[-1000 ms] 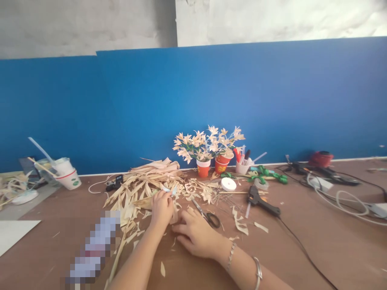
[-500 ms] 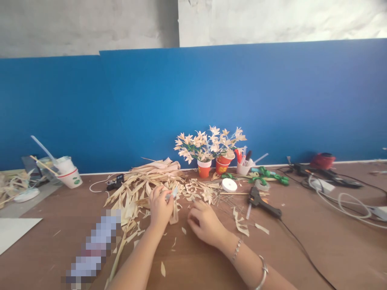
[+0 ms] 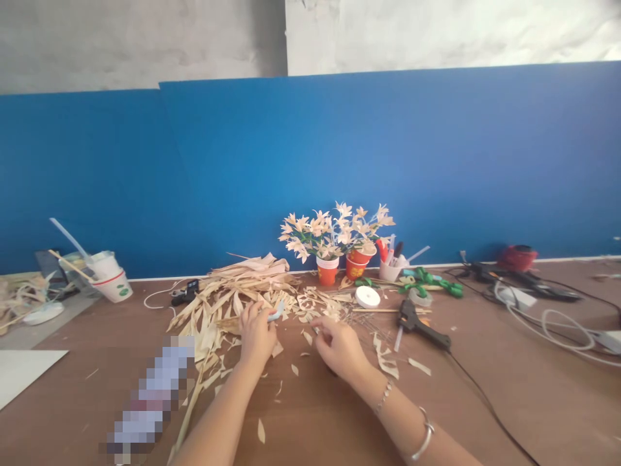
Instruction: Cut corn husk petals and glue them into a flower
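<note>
My left hand [image 3: 256,331] is closed at the front edge of a pile of dried corn husks [image 3: 213,314]. A small light-blue object [image 3: 277,312] sticks out from its fingers; its kind is not clear. A piece of pale husk shows under that hand's thumb side. My right hand [image 3: 340,348] is closed in a pinch to the right, over the brown table. Something small and greyish shows at its fingertips, too small to name. Loose husk petals [image 3: 295,369] lie between the hands and nearer to me. Cut husk scraps [image 3: 315,301] are spread just beyond them.
Husk flowers [image 3: 339,230] stand in red paper cups [image 3: 326,273] by the blue partition [image 3: 218,175]. At right are a glue gun [image 3: 422,327], a white roll [image 3: 367,297], green tape [image 3: 431,279] and cables [image 3: 553,327]. A paper cup [image 3: 114,287] leans at left.
My right hand has moved a little right, away from the left one, and its fingers have turned. The light-blue object has tilted in my left hand, and the husk strip beside it shows less.
</note>
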The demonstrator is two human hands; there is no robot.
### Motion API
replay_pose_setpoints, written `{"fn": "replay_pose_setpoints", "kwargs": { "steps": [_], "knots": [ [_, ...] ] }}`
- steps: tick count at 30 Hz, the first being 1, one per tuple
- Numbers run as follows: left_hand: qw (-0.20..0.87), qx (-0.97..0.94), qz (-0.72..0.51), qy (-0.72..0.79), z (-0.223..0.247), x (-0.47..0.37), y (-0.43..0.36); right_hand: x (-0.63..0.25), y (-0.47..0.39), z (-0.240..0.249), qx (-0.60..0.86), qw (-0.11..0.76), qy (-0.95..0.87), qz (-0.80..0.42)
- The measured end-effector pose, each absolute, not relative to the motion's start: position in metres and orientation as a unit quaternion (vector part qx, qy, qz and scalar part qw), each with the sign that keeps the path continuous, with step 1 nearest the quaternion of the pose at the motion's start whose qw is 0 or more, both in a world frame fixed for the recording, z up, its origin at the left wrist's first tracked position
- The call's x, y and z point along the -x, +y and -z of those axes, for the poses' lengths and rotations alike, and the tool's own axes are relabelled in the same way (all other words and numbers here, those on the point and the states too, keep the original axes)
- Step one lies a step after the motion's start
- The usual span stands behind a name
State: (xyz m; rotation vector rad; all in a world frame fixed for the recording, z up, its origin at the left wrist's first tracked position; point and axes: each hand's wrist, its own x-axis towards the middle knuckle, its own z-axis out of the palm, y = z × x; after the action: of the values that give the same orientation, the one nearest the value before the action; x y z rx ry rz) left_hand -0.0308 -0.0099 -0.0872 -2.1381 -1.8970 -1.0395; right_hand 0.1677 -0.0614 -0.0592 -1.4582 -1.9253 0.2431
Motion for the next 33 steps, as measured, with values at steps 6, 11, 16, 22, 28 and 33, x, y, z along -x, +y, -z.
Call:
{"fn": "replay_pose_setpoints", "kwargs": {
  "steps": [6, 11, 16, 22, 28, 33],
  "knots": [
    [0.055, 0.734, 0.371, -0.566, 0.076, 0.024, -0.015, -0.166, -0.061, 0.06, 0.54, 0.284, -0.788, -0.084],
    [0.055, 0.753, 0.383, -0.532, 0.071, 0.02, -0.019, -0.165, -0.065, 0.056, 0.448, 0.261, -0.849, -0.104],
    [0.059, 0.739, 0.4, -0.539, 0.074, 0.02, -0.018, -0.155, -0.074, 0.057, 0.415, 0.219, -0.879, -0.085],
    [0.052, 0.744, 0.4, -0.532, 0.076, 0.019, -0.017, -0.148, -0.072, 0.063, 0.382, 0.185, -0.905, -0.024],
    [0.049, 0.741, 0.405, -0.533, 0.076, 0.018, -0.016, -0.139, -0.085, 0.051, 0.345, 0.201, -0.916, -0.042],
    [0.036, 0.731, 0.408, -0.546, 0.074, 0.019, -0.016, -0.123, -0.108, 0.047, 0.232, 0.173, -0.954, -0.075]
  ]
}}
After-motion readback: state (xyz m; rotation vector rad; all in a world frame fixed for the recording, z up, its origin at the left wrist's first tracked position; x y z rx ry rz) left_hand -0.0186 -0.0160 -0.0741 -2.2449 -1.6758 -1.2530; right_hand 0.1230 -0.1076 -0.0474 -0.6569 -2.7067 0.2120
